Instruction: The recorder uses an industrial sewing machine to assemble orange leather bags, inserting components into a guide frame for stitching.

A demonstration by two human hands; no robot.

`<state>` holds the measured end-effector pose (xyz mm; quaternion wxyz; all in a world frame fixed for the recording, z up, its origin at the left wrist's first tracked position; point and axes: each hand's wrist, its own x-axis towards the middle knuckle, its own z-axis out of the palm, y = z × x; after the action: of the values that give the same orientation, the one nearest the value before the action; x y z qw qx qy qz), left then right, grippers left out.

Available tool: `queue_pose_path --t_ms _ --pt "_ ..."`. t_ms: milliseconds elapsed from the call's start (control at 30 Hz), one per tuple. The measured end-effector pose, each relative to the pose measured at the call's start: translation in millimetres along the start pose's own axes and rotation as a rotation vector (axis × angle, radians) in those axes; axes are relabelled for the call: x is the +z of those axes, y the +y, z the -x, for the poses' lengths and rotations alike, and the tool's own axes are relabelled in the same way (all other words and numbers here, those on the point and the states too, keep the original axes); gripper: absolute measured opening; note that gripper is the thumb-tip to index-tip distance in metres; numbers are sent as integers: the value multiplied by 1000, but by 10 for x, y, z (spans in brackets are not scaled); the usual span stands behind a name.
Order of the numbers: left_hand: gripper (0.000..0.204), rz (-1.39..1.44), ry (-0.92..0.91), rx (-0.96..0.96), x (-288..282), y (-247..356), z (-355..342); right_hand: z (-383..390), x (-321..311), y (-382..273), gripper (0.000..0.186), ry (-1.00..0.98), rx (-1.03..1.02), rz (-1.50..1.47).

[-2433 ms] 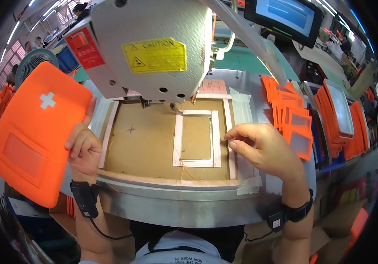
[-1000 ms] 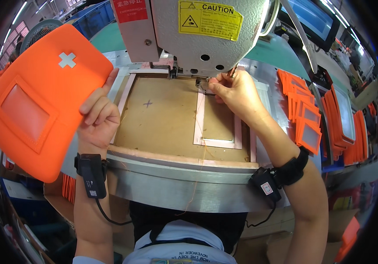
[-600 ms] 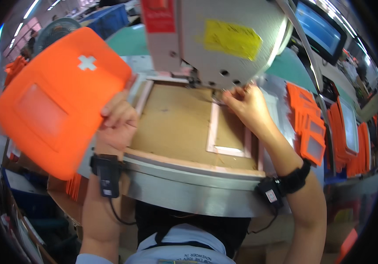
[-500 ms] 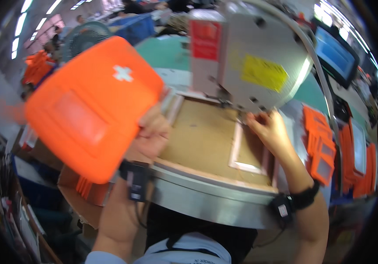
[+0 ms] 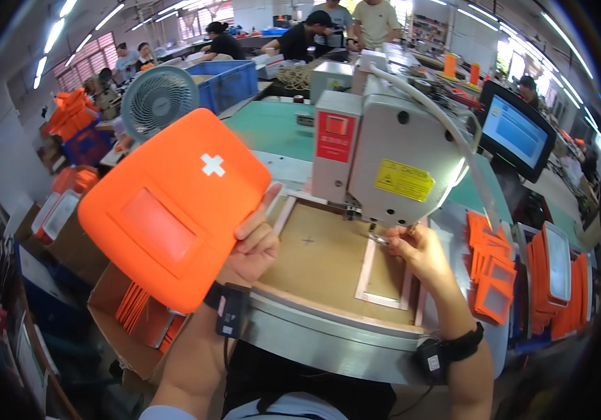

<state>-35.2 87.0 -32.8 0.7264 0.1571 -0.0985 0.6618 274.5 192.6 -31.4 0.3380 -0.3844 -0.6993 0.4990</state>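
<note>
My left hand [image 5: 255, 245] grips the right edge of an orange case panel [image 5: 153, 175] and holds it up, tilted, to the left of the machine. A white cross and a clear window pocket show on its face. My right hand [image 5: 423, 253] is closed in a pinch beside the needle area of a grey industrial sewing machine [image 5: 412, 140]. A small shiny metal piece sits by its fingertips; what they hold, if anything, I cannot make out. Below lies a tan sewing template [image 5: 314, 255] with pale strips along its edges and a pale rectangular frame [image 5: 363, 280] on it.
Small orange window frames [image 5: 493, 273] are piled on the right of the table, beside stacked orange panels [image 5: 545, 280]. A cardboard box [image 5: 115, 329] of orange pieces stands lower left. A fan [image 5: 159, 103], a blue crate [image 5: 227, 85], a monitor [image 5: 517, 133] and several people are farther back.
The view has tilted up, showing more of the room. My left hand still holds the orange panel, now less blurred. My right hand stays pinched beside the needle area.
</note>
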Motion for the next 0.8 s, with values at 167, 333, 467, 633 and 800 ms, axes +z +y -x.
queue_pose_path --t_ms 167,333,467,633,800 --pt "58 4 6 -15 -62 -22 -28 43 -39 14 17 52 -25 -39" --pt "60 -40 -47 29 -82 -27 -46 91 -100 11 8 48 -247 281" --pt "60 -74 -83 -6 -17 -63 -80 302 20 -314 9 -50 -67 193" --pt "57 -40 -149 -35 11 -47 -66 486 315 -679 12 -325 -91 308" --pt "56 -51 -219 -47 -14 -40 -74 693 668 -895 15 -552 -109 197"
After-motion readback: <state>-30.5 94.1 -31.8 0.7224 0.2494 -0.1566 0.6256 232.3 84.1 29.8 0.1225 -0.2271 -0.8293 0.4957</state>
